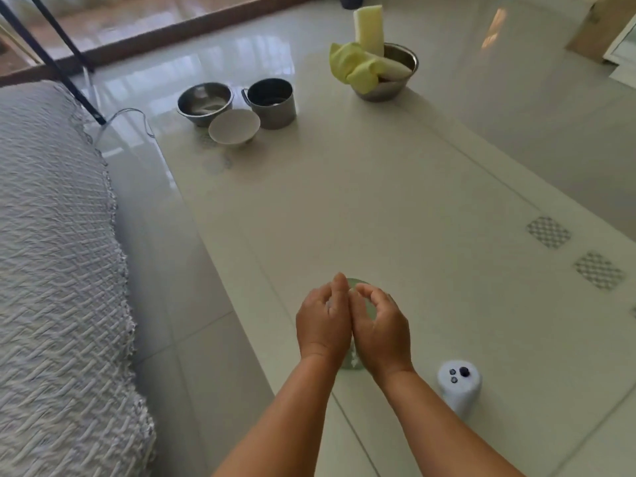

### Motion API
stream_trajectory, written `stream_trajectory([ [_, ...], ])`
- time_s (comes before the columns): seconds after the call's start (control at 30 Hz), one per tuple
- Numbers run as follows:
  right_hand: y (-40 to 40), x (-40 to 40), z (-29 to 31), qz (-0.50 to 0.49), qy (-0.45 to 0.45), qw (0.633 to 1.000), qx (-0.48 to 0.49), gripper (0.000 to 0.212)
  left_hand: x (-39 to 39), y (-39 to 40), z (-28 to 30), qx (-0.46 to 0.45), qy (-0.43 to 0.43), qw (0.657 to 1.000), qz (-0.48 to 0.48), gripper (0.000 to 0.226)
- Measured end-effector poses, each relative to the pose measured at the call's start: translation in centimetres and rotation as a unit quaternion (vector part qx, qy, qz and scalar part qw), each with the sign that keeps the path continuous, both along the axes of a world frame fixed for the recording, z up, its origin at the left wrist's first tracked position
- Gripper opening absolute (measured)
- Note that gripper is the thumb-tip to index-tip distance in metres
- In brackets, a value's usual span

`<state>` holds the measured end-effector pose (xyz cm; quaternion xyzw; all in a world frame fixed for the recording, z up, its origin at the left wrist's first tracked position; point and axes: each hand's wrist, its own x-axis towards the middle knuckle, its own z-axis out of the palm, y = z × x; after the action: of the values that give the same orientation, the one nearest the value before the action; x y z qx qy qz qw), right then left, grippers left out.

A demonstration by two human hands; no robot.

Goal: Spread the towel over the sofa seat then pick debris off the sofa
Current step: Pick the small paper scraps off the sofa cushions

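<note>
A white textured towel (pixel 51 256) lies spread over the sofa seat along the left edge of the view. My two hands are pressed side by side over a round pale green glass dish (pixel 358 283) on the low table. My left hand (pixel 321 321) is cupped, and small white bits of debris (pixel 329 304) show in its palm. My right hand (pixel 380 330) is curled, its fingertips meeting my left palm. I cannot see whether the right fingers pinch anything. The hands hide most of the dish.
The low white table (pixel 344 208) carries a steel bowl (pixel 204 103), a white bowl (pixel 234 127) and a steel mug (pixel 272 103) at its far end. A steel bowl with yellow cloths (pixel 375 70) stands beyond them. A white remote (pixel 459 385) lies by my right wrist. Glossy tiled floor (pixel 165 270) separates sofa and table.
</note>
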<state>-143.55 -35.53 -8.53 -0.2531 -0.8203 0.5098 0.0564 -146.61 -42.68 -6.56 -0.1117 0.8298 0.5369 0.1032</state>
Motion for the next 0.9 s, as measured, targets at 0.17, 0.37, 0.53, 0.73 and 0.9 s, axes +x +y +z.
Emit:
stream_trajectory([
  [0.17, -0.6, -0.7, 0.3, -0.027, 0.024, 0.999, 0.018, 0.019, -0.2, -0.2, 0.2, -0.018, 0.009, 1.000, 0.011, 0.033],
  [0.37, -2.5, -2.0, 3.1, -0.036, 0.060, 0.997, 0.017, 0.017, -1.1, -3.3, 2.7, -0.011, 0.047, 0.992, 0.116, 0.020],
  [0.53, -8.3, -3.6, 8.8, 0.071, 0.117, 0.990, -0.044, 0.014, -0.1, -10.3, 8.0, -0.006, 0.106, 0.970, 0.217, 0.014],
  [0.73, -20.0, -3.4, 16.1, 0.227, 0.173, 0.955, -0.081, 0.014, 3.5, -21.6, 14.7, -0.020, 0.163, 0.921, 0.353, 0.014],
  [0.9, -30.7, -1.4, 20.0, 0.345, 0.186, 0.913, -0.113, 0.013, 7.3, -31.1, 18.6, -0.014, 0.193, 0.862, 0.470, 0.015],
])
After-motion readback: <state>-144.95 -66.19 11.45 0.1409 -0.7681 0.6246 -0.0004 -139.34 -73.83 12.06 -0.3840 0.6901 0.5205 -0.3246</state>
